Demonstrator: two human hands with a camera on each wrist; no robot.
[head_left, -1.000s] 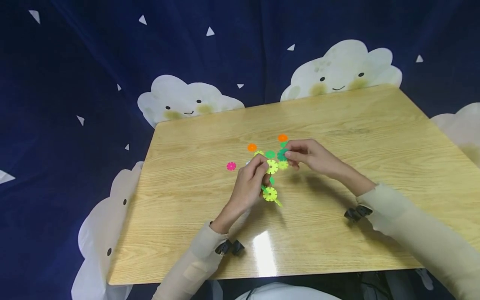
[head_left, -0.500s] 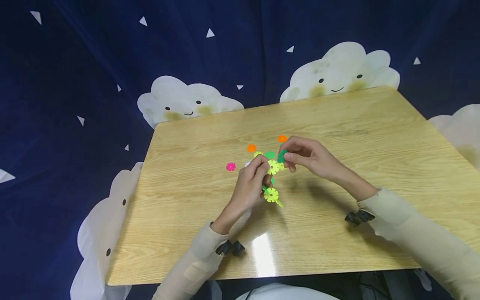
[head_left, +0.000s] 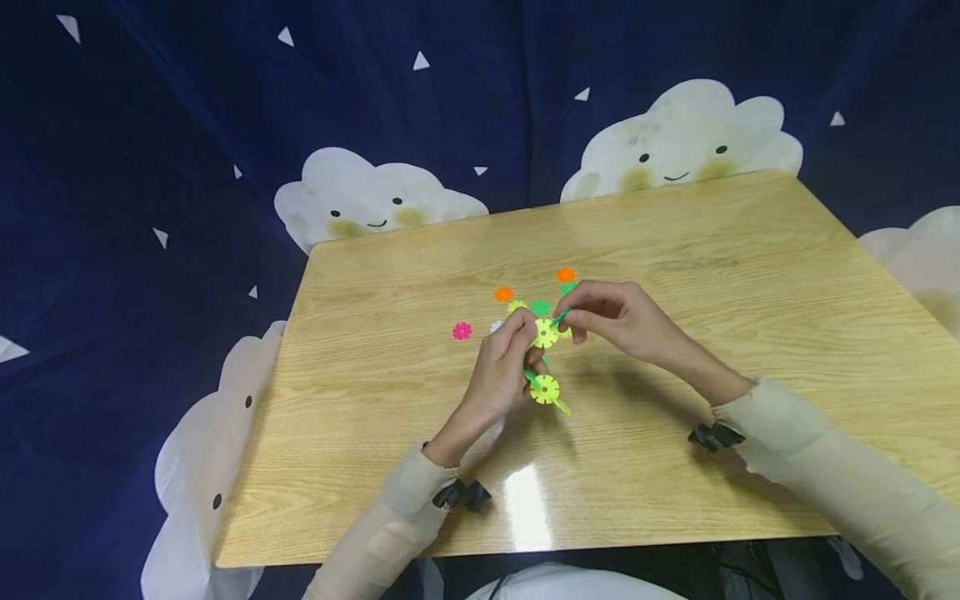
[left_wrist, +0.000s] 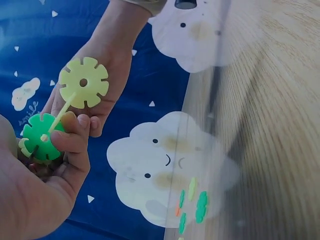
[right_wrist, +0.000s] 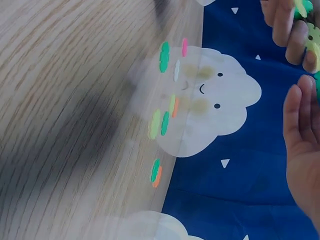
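Observation:
In the head view my left hand (head_left: 495,371) grips a chain of interlocking slotted plastic discs. An upper yellow disc (head_left: 545,333) faces up beside the thumb, and a lower yellow disc (head_left: 545,389) hangs below the fingers. Between thumb and forefinger my right hand (head_left: 618,318) pinches a green disc (head_left: 560,317), turned edge-on, its edge at the upper yellow disc; whether it sits in a slot I cannot tell. The left wrist view shows a green disc (left_wrist: 42,131) of the chain by the left fingers. Part of the chain is hidden by the left hand.
Loose discs lie beyond the hands on the wooden table (head_left: 360,400): a pink disc (head_left: 462,331), an orange disc (head_left: 503,294), another orange disc (head_left: 566,274), a green disc (head_left: 540,308) and others. A blue curtain (head_left: 450,100) with cloud prints hangs behind.
The green disc in my right hand has turned from face-on to edge-on and come left against the upper yellow disc. My left hand has stayed nearly still.

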